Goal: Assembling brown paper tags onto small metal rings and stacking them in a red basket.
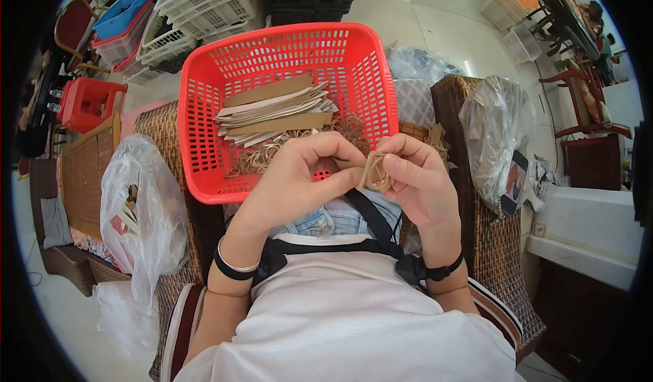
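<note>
In front of my body both hands meet over the near edge of a red plastic basket (286, 36). A tan strip (368, 170) is bent into a loop between my fingers. My left hand (299, 174) pinches one part of it with thumb and forefinger. My right hand (425, 181) grips the loop, together with what looks like a thin metal ring (379, 172); fingers partly hide both. Inside the basket lies a stack of tan and white strips (275, 106), with a heap of gold-coloured metal rings (262, 156) beside and under it.
Woven armrests flank me. A clear plastic bag (144, 205) with scraps hangs over the left one; another clear bag (496, 130) and a phone-like dark object (515, 181) lie on the right. Stacked white crates (211, 8) and a red stool (90, 103) stand beyond.
</note>
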{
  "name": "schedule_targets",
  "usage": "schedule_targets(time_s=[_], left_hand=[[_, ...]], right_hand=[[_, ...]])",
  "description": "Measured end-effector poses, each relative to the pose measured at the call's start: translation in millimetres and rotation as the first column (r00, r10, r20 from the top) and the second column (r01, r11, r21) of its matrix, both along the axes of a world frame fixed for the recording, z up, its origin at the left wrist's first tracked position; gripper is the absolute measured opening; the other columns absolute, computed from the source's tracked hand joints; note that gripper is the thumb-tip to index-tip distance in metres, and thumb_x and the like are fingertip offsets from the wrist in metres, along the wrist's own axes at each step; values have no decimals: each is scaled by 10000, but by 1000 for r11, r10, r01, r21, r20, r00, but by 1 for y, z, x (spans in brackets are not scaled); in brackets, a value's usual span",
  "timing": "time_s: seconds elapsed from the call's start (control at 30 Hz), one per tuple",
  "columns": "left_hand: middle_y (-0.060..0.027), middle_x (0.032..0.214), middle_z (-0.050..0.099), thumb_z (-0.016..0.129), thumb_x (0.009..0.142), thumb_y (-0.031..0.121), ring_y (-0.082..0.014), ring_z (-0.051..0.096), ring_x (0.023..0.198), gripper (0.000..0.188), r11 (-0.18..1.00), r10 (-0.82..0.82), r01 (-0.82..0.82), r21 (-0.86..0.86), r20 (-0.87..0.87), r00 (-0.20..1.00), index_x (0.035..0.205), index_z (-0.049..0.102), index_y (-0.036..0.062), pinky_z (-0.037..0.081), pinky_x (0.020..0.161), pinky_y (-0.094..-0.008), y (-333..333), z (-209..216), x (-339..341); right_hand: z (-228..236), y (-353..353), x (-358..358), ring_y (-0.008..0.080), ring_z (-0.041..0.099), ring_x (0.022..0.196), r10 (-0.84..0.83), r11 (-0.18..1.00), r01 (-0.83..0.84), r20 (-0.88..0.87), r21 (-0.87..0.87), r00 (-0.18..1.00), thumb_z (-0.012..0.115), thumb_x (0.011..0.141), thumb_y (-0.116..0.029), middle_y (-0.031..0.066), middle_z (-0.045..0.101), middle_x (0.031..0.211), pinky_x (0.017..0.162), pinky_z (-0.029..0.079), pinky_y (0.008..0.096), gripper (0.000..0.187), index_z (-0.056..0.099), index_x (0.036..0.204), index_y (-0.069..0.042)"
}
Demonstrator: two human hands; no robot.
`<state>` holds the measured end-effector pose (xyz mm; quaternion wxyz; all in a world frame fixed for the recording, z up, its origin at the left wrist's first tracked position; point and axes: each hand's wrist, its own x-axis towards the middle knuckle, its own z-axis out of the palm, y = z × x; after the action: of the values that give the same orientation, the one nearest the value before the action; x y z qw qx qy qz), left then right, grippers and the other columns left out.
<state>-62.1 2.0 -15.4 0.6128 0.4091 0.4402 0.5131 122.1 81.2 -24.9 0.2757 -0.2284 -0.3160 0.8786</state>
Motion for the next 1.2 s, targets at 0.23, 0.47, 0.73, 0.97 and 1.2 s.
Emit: schedule_targets(time_s=[0.23, 0.47, 0.73, 0.97, 1.2], left_hand=[[-51, 936, 581, 663, 841, 14, -124, 590, 894, 162, 975, -113, 126, 185, -80, 990, 975, 596, -46, 485, 807, -262, 2, -5, -8], [-56, 935, 596, 646, 860, 27, -130, 607, 900, 150, 996, 79, -65, -62, 272, 959, 978, 593, -48, 493, 808, -258, -2, 2, 9], [-68, 935, 591, 646, 841, -4, -129, 597, 894, 303, 995, 72, -76, 67, 74, 995, 1109, 507, -22, 488, 824, -257, 0, 13, -1], [-95, 1015, 545, 703, 776, -10, -133, 589, 887, 385, 938, 280, -328, 109, 313, 907, 1096, 489, -13, 510, 811, -272, 5, 11, 18], [-79, 923, 535, 732, 763, 31, -139, 600, 817, 189, 870, 423, -258, 421, -365, 830, 825, 560, -15, 550, 732, -265, 6, 6, 17]], right_hand=[[-2, -2, -1, 108, 613, 713, 18, 996, -24, -70, -86, 997, 626, 878, -64, 86, 660, 884, 535, 475, 217, 129, 613, 988, 3], [1, -9, -6, 108, 609, 670, -78, 966, 73, 10, 247, 997, 631, 870, -51, 89, 660, 878, 528, 475, 218, 130, 610, 982, 12], [1, -7, -5, 105, 612, 673, -104, 992, 104, 6, 67, 995, 634, 872, -69, 89, 666, 853, 523, 472, 218, 121, 616, 961, 12], [5, -13, -13, 92, 607, 712, -205, 963, 185, 91, 195, 974, 636, 866, -35, 72, 656, 864, 558, 481, 211, 114, 616, 967, 13], [6, -21, -19, 86, 598, 773, -488, 717, 323, 114, 617, 865, 607, 880, 5, 53, 621, 867, 692, 503, 213, 143, 609, 1020, 36]])
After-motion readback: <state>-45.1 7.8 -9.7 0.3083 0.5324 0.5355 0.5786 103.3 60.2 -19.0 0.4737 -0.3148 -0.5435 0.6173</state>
